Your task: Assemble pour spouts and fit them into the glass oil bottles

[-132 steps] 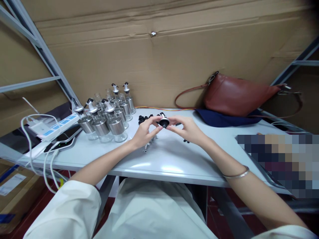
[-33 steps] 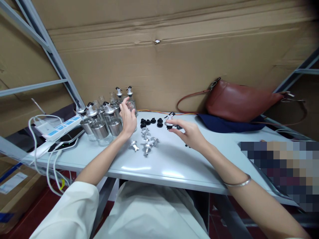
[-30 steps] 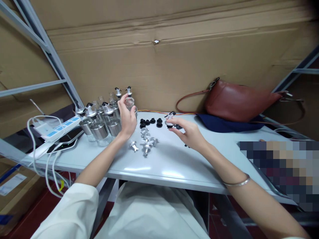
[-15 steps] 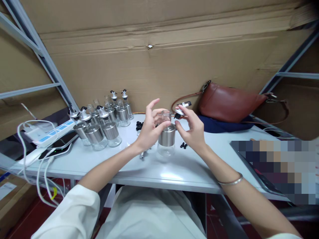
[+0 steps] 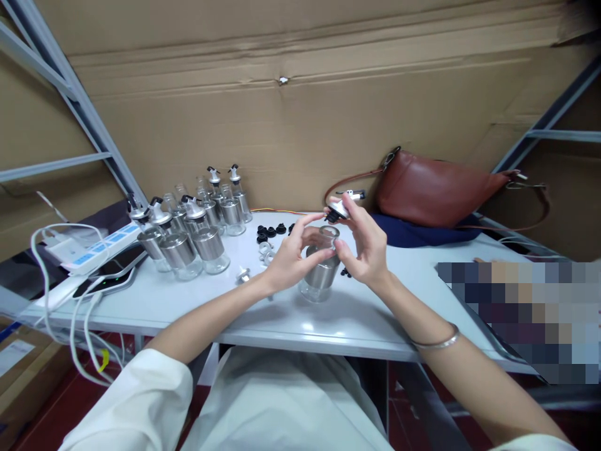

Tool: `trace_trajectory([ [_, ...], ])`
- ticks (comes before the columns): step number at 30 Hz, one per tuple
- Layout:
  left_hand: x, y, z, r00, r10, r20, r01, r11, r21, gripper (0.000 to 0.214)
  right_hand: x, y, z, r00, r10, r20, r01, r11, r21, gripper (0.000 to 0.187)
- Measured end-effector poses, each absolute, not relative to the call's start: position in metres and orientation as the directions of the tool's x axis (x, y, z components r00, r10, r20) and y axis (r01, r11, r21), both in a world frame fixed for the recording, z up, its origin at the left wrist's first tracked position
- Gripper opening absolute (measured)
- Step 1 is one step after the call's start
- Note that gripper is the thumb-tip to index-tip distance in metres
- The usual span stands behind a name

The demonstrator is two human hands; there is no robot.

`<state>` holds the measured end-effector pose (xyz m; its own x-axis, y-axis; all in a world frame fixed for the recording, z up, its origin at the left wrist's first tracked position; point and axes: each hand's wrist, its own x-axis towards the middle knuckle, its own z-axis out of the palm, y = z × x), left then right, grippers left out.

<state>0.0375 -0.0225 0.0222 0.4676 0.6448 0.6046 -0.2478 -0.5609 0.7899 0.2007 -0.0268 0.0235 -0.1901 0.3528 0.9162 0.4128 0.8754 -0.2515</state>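
A glass oil bottle (image 5: 322, 272) with a steel band leans slightly to the right at the table's front. Around its neck, my left hand (image 5: 295, 257) is closed, thumb in front and fingers behind. In my right hand (image 5: 364, 244) I pinch a silver-and-black pourer spout (image 5: 339, 210), tilted just above the open bottle mouth. The right thumb is close to the bottle's shoulder; I cannot tell whether it touches. Black stoppers (image 5: 270, 232) lie behind my left hand, and clear rings (image 5: 265, 250) and a metal spout part (image 5: 243, 275) sit to its left.
Several banded bottles (image 5: 206, 244), some with spouts, stand at the left beside a power strip (image 5: 107, 250) and white cables (image 5: 72, 332). A brown leather bag (image 5: 436, 194) rests on dark blue cloth (image 5: 404, 235) at the back right. Cardboard (image 5: 235, 113) walls the rear.
The bottle has gone from upright to tilted right, its mouth nearer the spout. My left hand has moved slightly right and down with it. More black stoppers show behind.
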Motion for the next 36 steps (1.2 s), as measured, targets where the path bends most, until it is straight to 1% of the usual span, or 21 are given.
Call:
trace_trajectory([
  [2, 0.0363, -0.0212, 0.0217, 0.496, 0.629, 0.599, -0.251, -0.557, 0.792, 0.052, 0.1996, -0.0283, 0.0236, -0.202, 0.346, 0.916, 0.420, 0.876, -0.238, 0.061],
  [5, 0.0332, -0.0200, 0.0236, 0.518, 0.613, 0.597, -0.260, -0.552, 0.792, 0.058, 0.1975, -0.0306, 0.0251, -0.209, 0.350, 0.913, 0.447, 0.865, -0.229, 0.058],
  [9, 0.0303, -0.0196, 0.0267, 0.537, 0.590, 0.604, -0.244, -0.576, 0.780, 0.059, 0.1970, -0.0307, 0.0270, -0.193, 0.338, 0.921, 0.447, 0.866, -0.224, 0.049],
  [13, 0.0292, -0.0182, 0.0278, 0.558, 0.576, 0.597, -0.230, -0.583, 0.779, 0.055, 0.1990, -0.0277, 0.0254, -0.185, 0.374, 0.909, 0.440, 0.859, -0.263, 0.042],
  [17, 0.0286, -0.0160, 0.0271, 0.571, 0.584, 0.577, -0.266, -0.533, 0.803, 0.054, 0.1992, -0.0269, 0.0246, -0.223, 0.387, 0.895, 0.388, 0.877, -0.283, 0.042],
  [21, 0.0295, -0.0150, 0.0255, 0.553, 0.594, 0.584, -0.296, -0.516, 0.804, 0.049, 0.1970, -0.0284, 0.0270, -0.279, 0.413, 0.867, 0.403, 0.870, -0.284, 0.039],
  [27, 0.0318, -0.0137, 0.0232, 0.523, 0.607, 0.598, -0.335, -0.499, 0.799, 0.046, 0.1957, -0.0303, 0.0294, -0.273, 0.361, 0.892, 0.369, 0.895, -0.250, 0.034],
  [31, 0.0317, -0.0130, 0.0246, 0.536, 0.604, 0.590, -0.345, -0.482, 0.806, 0.045, 0.1964, -0.0303, 0.0295, -0.245, 0.358, 0.901, 0.397, 0.885, -0.244, 0.031],
  [36, 0.0312, -0.0138, 0.0277, 0.536, 0.620, 0.573, -0.347, -0.457, 0.819, 0.044, 0.1964, -0.0290, 0.0294, -0.257, 0.268, 0.929, 0.373, 0.914, -0.160, 0.030],
])
